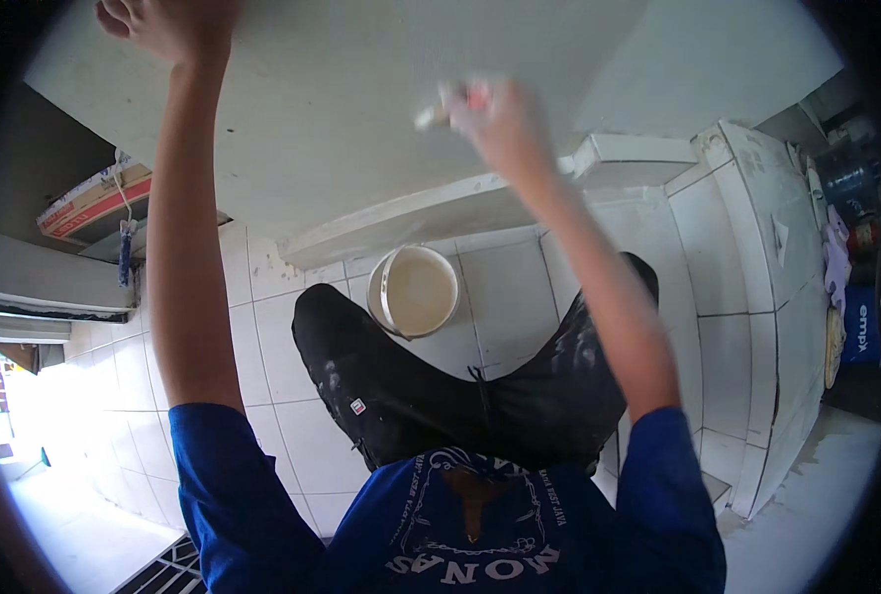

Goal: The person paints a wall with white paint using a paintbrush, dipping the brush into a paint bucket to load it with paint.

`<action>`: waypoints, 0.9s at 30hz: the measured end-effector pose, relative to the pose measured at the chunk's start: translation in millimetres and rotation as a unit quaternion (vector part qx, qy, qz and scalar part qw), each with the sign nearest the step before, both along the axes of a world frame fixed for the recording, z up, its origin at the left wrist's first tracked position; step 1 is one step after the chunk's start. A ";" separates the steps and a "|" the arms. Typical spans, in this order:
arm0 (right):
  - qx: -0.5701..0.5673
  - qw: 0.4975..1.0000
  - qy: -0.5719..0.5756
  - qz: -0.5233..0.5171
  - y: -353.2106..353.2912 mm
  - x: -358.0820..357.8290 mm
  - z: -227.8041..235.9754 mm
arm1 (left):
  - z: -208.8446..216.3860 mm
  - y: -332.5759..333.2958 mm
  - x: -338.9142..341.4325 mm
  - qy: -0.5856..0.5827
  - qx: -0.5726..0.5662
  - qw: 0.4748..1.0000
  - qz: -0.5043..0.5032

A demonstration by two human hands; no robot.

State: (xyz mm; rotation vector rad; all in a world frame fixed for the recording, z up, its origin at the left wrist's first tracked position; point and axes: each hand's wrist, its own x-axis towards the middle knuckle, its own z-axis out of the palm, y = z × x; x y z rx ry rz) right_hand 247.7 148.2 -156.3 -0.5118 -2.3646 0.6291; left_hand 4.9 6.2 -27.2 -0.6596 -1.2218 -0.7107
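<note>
My right hand (500, 124) is closed around a small brush (431, 116) with a pale tip and a bit of red, held against or just in front of the pale grey-green wall (351, 109). Motion smears both hand and brush, so the brush's exact shape is unclear. Higher up at the left, my left hand (168, 25) rests on the wall with its visible fingers apart and holds nothing that I can see. The top edge cuts off part of it. Below the wall, a white bucket (373, 294) with a raised handle holds cloudy cream liquid (422, 289).
My bent knees in dark, paint-spotted trousers (401, 386) flank the bucket on white floor tiles (282, 346). A ledge (401, 223) runs along the wall's foot. A tiled block (733, 247) stands at the right, with a blue container (861, 325) beyond. A cardboard box (94, 208) is at the left.
</note>
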 end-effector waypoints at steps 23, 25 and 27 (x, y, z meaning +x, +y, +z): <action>0.055 0.998 -0.005 -0.009 -38.1 31.9 -84.2 | 8.6 -4.8 8.7 -0.012 0.009 1.000 -0.012; 0.115 0.993 0.032 0.006 -21.7 17.2 -41.2 | 13.0 1.9 17.5 -0.001 0.015 0.999 -0.039; 0.130 0.985 0.110 0.014 -22.4 6.4 20.1 | 12.4 -2.8 15.2 0.006 0.014 0.999 -0.039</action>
